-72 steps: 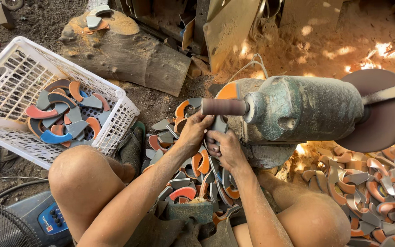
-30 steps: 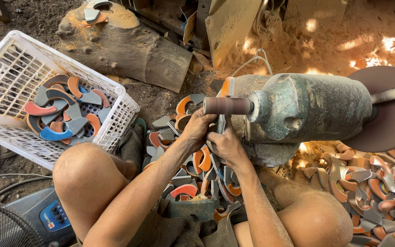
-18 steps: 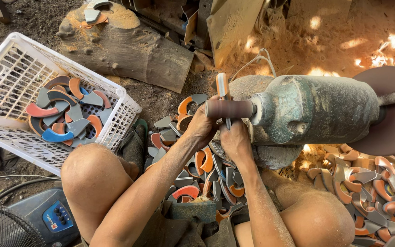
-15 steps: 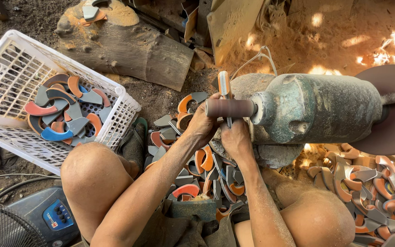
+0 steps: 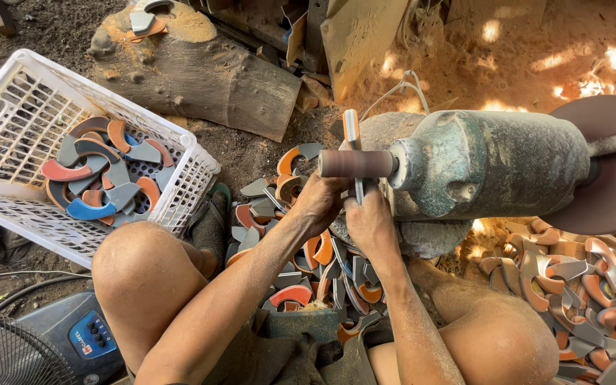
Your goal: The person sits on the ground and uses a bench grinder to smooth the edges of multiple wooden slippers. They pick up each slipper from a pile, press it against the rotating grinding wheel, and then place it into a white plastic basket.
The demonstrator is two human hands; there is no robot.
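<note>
Curved piece (image 5: 351,135) upright against sanding drum (image 5: 356,163), pinched from below by left hand (image 5: 319,204) and right hand (image 5: 370,217)

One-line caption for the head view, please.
Both hands, left hand and right hand, press a curved piece against the sanding drum; white basket alongside.

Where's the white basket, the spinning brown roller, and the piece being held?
white basket (image 5: 192,153), head view, its right rim.
brown roller (image 5: 354,163), head view, middle of the drum.
held piece (image 5: 351,128), head view, its upper end above the roller.
</note>
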